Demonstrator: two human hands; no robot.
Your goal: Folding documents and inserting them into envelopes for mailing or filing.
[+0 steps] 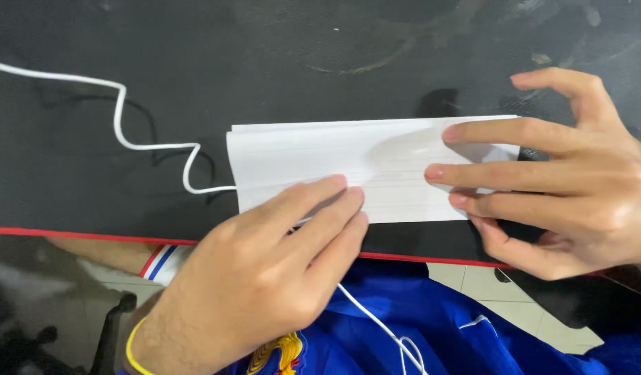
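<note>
A folded white sheet of paper (313, 156) lies as a long strip on a black table top (265, 62). My left hand (265, 278) rests flat on its lower middle part, fingertips pressing the near edge of the fold. My right hand (563, 173) comes in from the right, with three fingers laid on the strip's right end, the thumb under the near edge and the index finger lifted above the table. Both hands touch the paper; neither grips it.
A thin white cable (119, 118) snakes over the table from the left, runs under the paper and hangs down over my blue shirt (431, 326). The table's near edge has a red trim (70, 235). Pale floor tiles (535, 298) show below.
</note>
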